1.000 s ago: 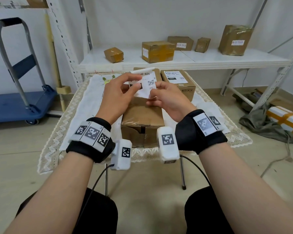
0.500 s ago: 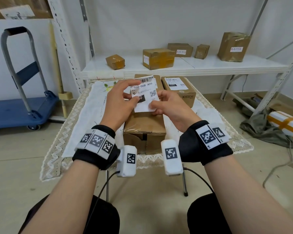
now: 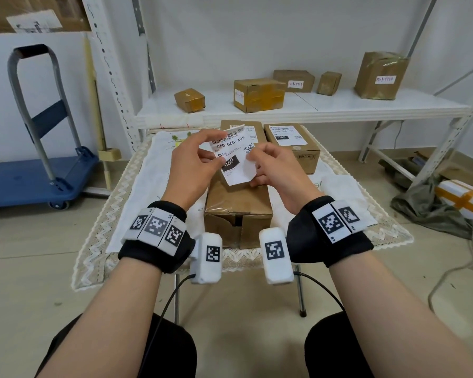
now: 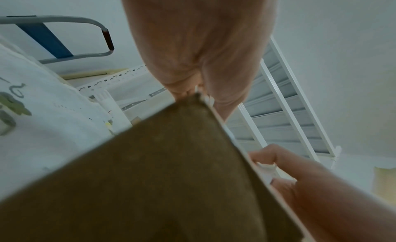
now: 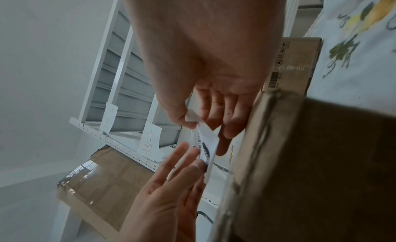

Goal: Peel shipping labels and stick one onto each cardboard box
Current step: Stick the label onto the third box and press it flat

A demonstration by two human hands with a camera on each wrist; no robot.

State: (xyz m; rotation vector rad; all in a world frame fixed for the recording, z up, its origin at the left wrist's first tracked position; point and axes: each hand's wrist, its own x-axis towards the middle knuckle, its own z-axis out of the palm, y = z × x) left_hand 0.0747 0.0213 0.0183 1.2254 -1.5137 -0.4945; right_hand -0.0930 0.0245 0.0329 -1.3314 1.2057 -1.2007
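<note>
A white shipping label (image 3: pixel 231 152) printed "060-06B-A05" hangs in the air above a plain brown cardboard box (image 3: pixel 238 208) on the table. My left hand (image 3: pixel 215 151) pinches its left edge. My right hand (image 3: pixel 257 162) pinches the lower right corner, where a white layer (image 3: pixel 247 170) curls away from the sheet. In the right wrist view, the right hand (image 5: pixel 193 125) grips the label (image 5: pixel 206 140) and the left hand (image 5: pixel 193 157) meets it from below. Behind stand a labelled box (image 3: pixel 291 144) and another box (image 3: pixel 254 129), partly hidden by the label.
The table wears a white lace-edged cloth (image 3: pixel 148 186). A white shelf (image 3: pixel 298 107) behind it carries several taped boxes. A blue platform cart (image 3: pixel 36 173) stands at the left. A wrapped parcel on grey cloth (image 3: pixel 459 197) lies on the floor at the right.
The label has turned to face me and sunk a little toward the box. My right fingers have shifted to its lower right corner, where a layer now lifts away.
</note>
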